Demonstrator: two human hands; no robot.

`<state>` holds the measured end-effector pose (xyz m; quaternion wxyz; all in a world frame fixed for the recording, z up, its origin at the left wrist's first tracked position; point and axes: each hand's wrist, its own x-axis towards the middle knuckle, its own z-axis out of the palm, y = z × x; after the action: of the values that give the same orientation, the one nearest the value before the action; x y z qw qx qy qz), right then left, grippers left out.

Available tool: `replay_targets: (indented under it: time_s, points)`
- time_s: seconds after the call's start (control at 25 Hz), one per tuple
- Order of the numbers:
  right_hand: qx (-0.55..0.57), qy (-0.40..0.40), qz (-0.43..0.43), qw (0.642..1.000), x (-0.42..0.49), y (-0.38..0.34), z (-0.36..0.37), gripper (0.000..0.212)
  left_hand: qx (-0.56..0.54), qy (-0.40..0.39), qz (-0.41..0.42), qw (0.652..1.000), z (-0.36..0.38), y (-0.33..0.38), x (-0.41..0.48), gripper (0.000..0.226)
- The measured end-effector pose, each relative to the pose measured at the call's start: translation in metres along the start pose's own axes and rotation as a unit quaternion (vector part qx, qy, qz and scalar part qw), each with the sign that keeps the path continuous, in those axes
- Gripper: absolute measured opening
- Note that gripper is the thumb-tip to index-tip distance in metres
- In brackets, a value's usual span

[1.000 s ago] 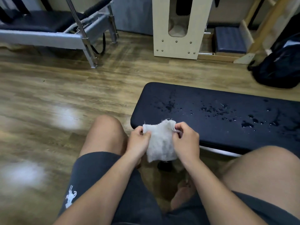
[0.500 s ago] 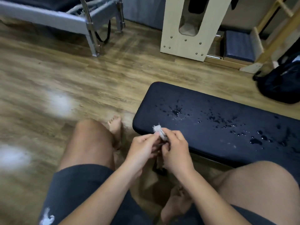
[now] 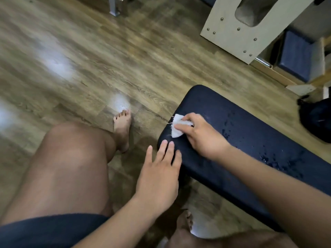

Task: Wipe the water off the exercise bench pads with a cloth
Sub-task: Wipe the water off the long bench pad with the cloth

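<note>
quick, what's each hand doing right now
Left hand: open, fingers straight by the bench pad's end.
Right hand: grips the cloth on the pad.

The cloth (image 3: 176,130) lies on the bench pad's (image 3: 250,129) left end, droplets (image 3: 226,135) to its right.
</note>
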<state>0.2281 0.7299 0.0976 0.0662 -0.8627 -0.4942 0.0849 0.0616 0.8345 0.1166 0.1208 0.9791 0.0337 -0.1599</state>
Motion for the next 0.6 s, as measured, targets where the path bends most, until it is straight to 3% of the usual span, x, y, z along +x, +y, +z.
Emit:
replay_targets:
  time_s: [0.2,0.36,0.44,0.6]
  points:
    - [-0.042,0.038,0.176,0.983,0.074,0.096,-0.03,0.038,-0.004,0.002,-0.006,1.0,0.0,0.0,0.006,0.067]
    - [-0.026,0.058,0.222,0.973,0.082,0.077,-0.028,0.025,0.0,-0.001,0.008,1.0,-0.005,0.003,0.006,0.066]
    - [-0.02,0.067,0.18,0.981,0.053,0.039,-0.021,0.032,0.008,-0.001,0.007,1.0,-0.009,0.007,0.008,0.066]
    - [0.077,0.011,-0.018,0.997,-0.018,-0.028,-0.008,0.038,0.023,-0.005,0.0,1.0,-0.003,0.016,0.004,0.071]
